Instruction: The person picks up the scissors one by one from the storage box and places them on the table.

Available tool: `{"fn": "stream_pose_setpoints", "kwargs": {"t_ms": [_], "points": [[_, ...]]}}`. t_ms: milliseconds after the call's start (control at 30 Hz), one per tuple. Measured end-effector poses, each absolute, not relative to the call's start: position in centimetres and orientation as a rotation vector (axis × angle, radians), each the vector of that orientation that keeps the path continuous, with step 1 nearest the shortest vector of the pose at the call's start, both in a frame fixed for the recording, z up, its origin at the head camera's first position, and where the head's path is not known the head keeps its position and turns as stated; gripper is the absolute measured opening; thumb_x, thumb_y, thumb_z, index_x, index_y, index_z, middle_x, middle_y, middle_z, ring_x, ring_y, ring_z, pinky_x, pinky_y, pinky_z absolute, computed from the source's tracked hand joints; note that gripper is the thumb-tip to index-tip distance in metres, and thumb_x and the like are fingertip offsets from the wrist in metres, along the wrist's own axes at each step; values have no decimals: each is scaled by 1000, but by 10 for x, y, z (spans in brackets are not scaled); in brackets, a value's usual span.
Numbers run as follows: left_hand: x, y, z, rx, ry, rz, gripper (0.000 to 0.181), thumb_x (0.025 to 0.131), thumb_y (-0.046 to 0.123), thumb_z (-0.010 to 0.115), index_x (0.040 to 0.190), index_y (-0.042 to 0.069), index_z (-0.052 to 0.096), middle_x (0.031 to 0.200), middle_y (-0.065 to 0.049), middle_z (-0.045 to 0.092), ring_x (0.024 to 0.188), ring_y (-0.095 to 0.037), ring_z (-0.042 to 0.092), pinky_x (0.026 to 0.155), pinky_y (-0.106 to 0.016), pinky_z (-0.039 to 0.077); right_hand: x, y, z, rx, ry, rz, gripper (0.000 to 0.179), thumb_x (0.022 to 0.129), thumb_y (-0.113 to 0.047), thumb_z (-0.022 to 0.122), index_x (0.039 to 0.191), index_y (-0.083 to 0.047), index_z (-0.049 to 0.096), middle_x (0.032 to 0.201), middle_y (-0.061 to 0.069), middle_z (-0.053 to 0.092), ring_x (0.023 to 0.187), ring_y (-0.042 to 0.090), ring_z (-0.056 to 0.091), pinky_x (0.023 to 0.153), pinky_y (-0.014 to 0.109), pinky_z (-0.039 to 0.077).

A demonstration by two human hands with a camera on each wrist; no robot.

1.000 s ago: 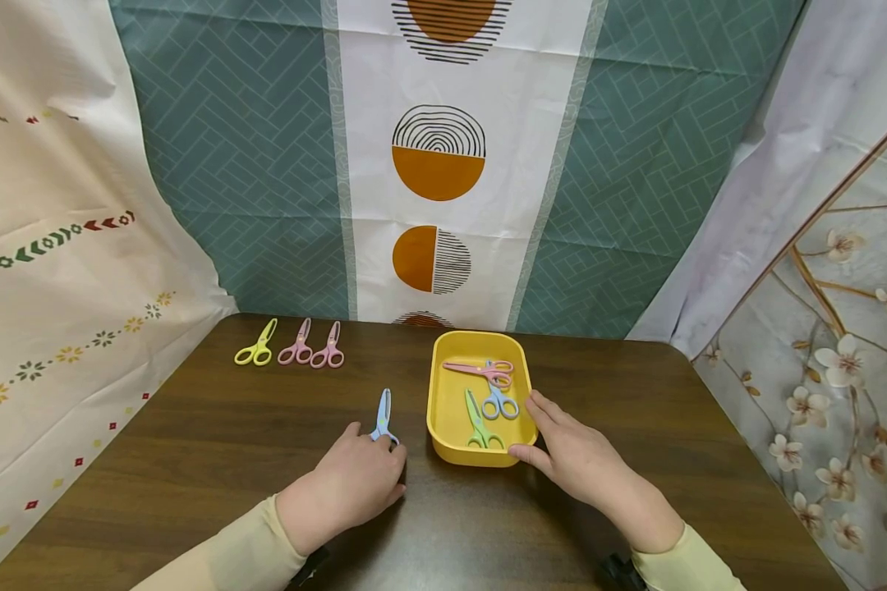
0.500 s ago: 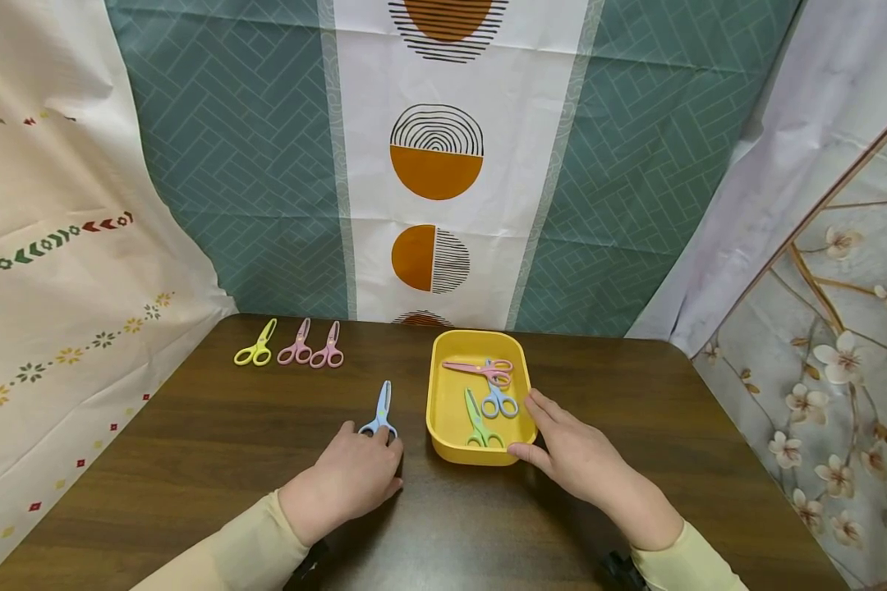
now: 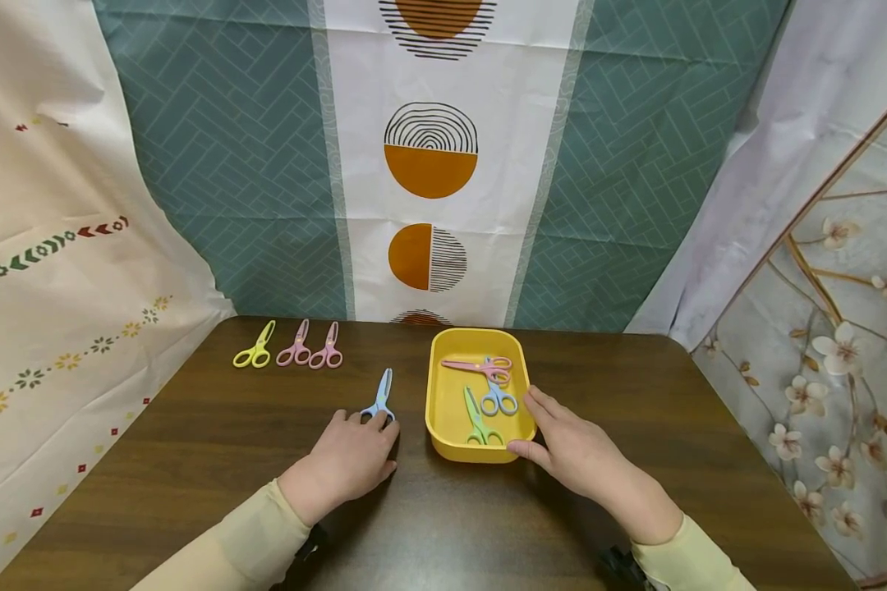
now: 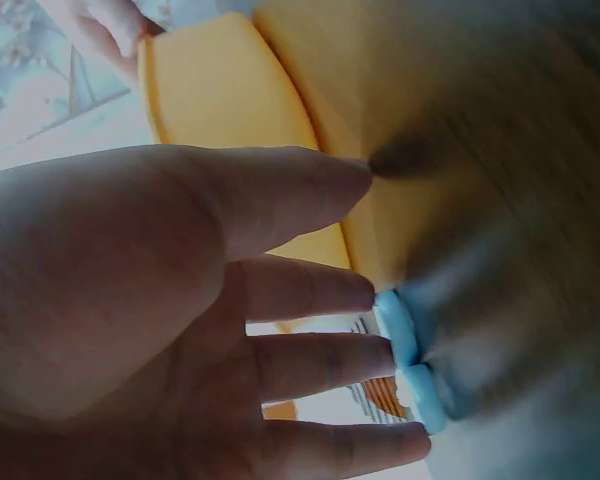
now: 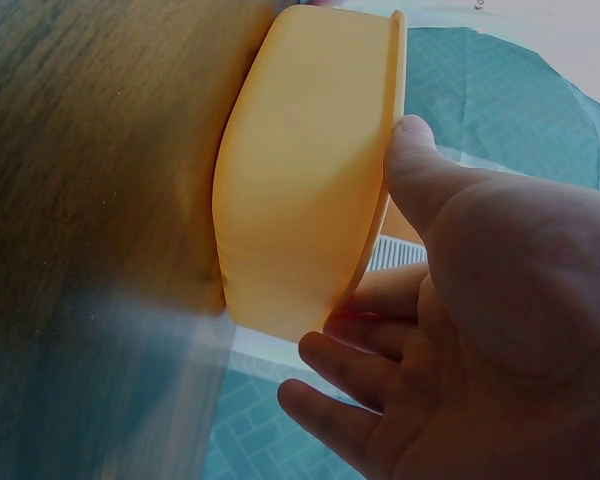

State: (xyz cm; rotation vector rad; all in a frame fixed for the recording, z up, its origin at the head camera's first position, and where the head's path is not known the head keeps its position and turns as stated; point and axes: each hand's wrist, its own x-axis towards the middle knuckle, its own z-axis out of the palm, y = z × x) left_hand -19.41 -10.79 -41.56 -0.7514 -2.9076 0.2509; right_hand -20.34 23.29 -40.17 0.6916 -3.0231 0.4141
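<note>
In the head view, my left hand (image 3: 349, 460) touches the handle loops of light-blue scissors (image 3: 382, 394) lying on the table, blades pointing away. The left wrist view shows those fingers straight, fingertips at the blue loops (image 4: 398, 328), the thumb apart from them. My right hand (image 3: 582, 453) rests at the near right corner of a yellow tray (image 3: 480, 453), thumb at the near rim and fingers along the right side. In the right wrist view its thumb touches the rim of the tray (image 5: 305, 170). Pink scissors (image 3: 467, 367), blue scissors (image 3: 497, 386) and green scissors (image 3: 475, 410) lie inside.
Yellow scissors (image 3: 261, 343) and two pink scissors (image 3: 301, 335) lie in a row at the table's far left. A patterned cloth (image 3: 443, 197) hangs behind the brown table (image 3: 458, 525), with more cloth at both sides.
The blue scissors have slid away from me across the table, with my left hand following at their loops. My right hand and the tray stay about where they were.
</note>
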Motion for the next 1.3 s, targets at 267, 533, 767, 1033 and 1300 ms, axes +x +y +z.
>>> {"fn": "stream_pose_setpoints", "kwargs": {"t_ms": [267,533,767,1033,1300], "points": [[-217,-116,-416,-741,-3002,106,51,101,41,82,134,4,71,135,-18,70,116,-47,72,104,-68,50,-203,233,-401,698,-3013,413,89,105,-54,71,165,5,44,172,24,40,151,45,50,112,62,50],[-241,-117,-420,-683,-3049,87,56,105,46,75,143,5,68,149,-18,66,125,-46,70,110,-69,44,-202,233,-402,696,-3013,410,88,105,-55,70,165,5,44,172,24,40,151,45,50,112,62,50],[-263,-116,-424,-635,-3047,93,58,105,47,75,142,4,68,146,-17,67,124,-46,69,110,-69,43,-201,232,-400,700,-3007,411,87,106,-54,70,165,5,44,172,24,40,150,46,51,112,63,50],[-295,-120,-442,-566,-3045,100,62,106,54,71,144,6,67,147,-17,66,124,-46,67,107,-69,43,-201,230,-400,684,-3019,408,88,106,-56,69,165,4,44,173,24,39,151,45,49,112,63,49],[-297,-117,-428,-501,-3124,66,64,108,51,68,151,4,63,155,-20,60,135,-51,60,117,-73,37,-202,230,-401,677,-3016,399,87,106,-55,69,166,3,44,173,23,39,151,45,50,111,64,50]]}}
